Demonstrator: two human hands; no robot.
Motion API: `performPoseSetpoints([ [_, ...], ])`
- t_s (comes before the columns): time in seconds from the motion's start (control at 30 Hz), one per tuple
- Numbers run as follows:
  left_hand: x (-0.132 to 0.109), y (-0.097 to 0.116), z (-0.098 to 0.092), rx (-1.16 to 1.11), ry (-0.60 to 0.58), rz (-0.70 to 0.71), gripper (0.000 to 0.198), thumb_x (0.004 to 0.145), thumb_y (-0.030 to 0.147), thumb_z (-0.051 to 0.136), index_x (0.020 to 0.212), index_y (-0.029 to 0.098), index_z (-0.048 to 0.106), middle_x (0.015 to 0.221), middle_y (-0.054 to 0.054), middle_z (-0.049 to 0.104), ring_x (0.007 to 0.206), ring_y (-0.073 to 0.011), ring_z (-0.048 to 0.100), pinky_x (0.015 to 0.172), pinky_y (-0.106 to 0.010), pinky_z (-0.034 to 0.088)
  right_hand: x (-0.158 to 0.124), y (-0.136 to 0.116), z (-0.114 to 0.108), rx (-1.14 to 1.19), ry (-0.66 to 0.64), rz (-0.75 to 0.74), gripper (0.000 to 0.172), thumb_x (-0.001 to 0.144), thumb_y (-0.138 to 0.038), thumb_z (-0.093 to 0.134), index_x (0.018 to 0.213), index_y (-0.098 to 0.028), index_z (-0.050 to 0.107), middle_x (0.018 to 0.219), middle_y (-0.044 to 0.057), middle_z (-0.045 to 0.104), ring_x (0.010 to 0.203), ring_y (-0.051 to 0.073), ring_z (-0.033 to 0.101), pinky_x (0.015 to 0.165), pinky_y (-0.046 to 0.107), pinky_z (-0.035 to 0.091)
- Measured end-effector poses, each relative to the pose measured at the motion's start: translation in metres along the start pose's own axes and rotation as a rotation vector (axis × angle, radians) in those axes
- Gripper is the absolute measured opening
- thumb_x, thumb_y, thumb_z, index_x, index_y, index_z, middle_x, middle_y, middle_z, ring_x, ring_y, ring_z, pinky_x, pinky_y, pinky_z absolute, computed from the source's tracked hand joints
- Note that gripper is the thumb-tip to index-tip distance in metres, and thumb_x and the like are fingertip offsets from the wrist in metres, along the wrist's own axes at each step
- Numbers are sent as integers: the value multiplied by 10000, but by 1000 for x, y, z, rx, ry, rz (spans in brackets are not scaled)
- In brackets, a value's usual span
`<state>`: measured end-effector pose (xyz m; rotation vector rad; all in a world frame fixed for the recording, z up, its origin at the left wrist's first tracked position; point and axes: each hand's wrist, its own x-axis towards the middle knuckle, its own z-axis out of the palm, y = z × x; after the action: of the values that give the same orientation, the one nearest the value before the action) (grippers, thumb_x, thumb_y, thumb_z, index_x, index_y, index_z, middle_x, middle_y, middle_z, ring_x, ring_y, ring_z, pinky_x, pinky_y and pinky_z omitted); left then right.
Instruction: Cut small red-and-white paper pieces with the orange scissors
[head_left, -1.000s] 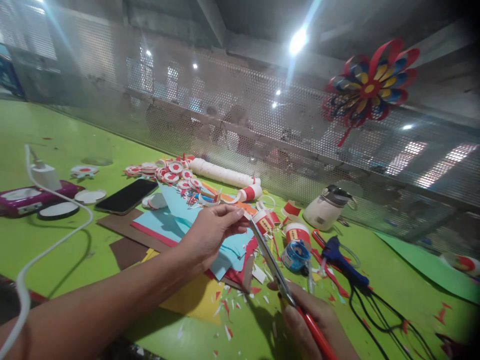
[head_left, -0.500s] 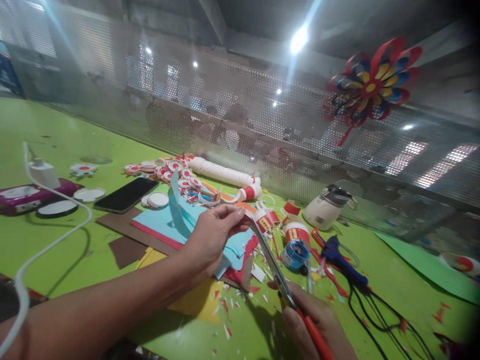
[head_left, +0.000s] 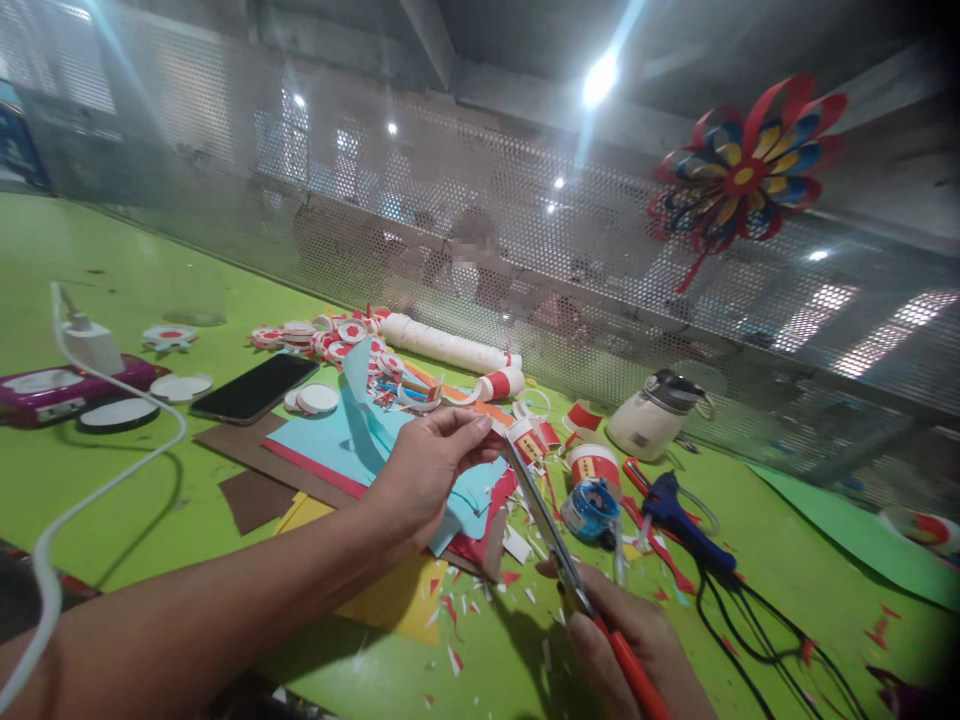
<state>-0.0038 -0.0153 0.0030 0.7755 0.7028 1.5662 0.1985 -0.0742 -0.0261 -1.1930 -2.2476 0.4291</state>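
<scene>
My left hand (head_left: 424, 470) pinches a light blue paper strip (head_left: 360, 385) between thumb and fingers; the strip curls up and away to the left. My right hand (head_left: 630, 650) grips red-handled scissors (head_left: 555, 545), whose blades reach up to the paper at my left fingertips. Beneath my left hand lies a stack of blue, red, brown and yellow paper sheets (head_left: 315, 445) on the green table (head_left: 112, 280). Paper scraps (head_left: 480, 600) litter the table below the scissors.
A phone (head_left: 253, 388), a purple device (head_left: 52, 388) with a white charger and cable (head_left: 90, 350), red-and-white paper discs (head_left: 337, 335), a paper roll (head_left: 446, 348), small decorated cups (head_left: 592, 462), a blue tape roll (head_left: 590, 508), a blue glue gun (head_left: 679, 515) and a white jar (head_left: 649, 418) surround the work. A paper pinwheel (head_left: 742, 175) hangs on the mesh wall.
The blue strip's free end has curled up and lifted higher to the left. Both hands and the scissors have barely shifted.
</scene>
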Motion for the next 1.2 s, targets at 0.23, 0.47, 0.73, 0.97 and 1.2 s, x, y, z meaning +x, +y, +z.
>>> performPoseSetpoints([
  [0.23, 1, 0, -1, 7, -8, 6, 121, 679, 206, 661, 681, 98, 609, 678, -46, 620, 665, -127, 584, 703, -297, 486, -1, -2, 6, 17, 87, 43, 475, 833, -525, 363, 947, -152, 634, 516, -36, 388, 445, 121, 388, 440, 223, 304],
  [0.47, 0, 0, 0, 11, -21, 1, 103, 693, 203, 650, 698, 105, 617, 693, -46, 633, 670, -125, 593, 701, -287, 483, -1, 0, 6, -15, 98, 33, 469, 833, -522, 375, 968, -159, 641, 518, -23, 456, 452, 128, 430, 449, 224, 340],
  [0.73, 0, 2, 0, 17, -14, -4, 100, 694, 204, 650, 692, 110, 617, 685, -40, 633, 664, -121, 593, 696, -278, 483, -1, -2, 3, 18, 68, 40, 471, 826, -511, 395, 1005, -153, 644, 544, -17, 484, 467, 129, 431, 475, 226, 358],
  [0.97, 0, 1, 0, 20, -21, 0, 100, 696, 202, 648, 691, 108, 613, 683, -40, 631, 657, -119, 590, 699, -280, 485, -2, -1, 4, 27, 32, 72, 482, 830, -502, 381, 1062, -153, 619, 529, -28, 426, 473, 137, 418, 470, 232, 316],
  [1.2, 0, 1, -1, 25, -22, 1, 110, 697, 211, 649, 688, 107, 613, 685, -44, 626, 660, -119, 583, 707, -286, 484, 0, -2, 4, 16, 20, 79, 497, 830, -514, 358, 989, -127, 627, 532, -38, 366, 466, 126, 374, 468, 233, 293],
])
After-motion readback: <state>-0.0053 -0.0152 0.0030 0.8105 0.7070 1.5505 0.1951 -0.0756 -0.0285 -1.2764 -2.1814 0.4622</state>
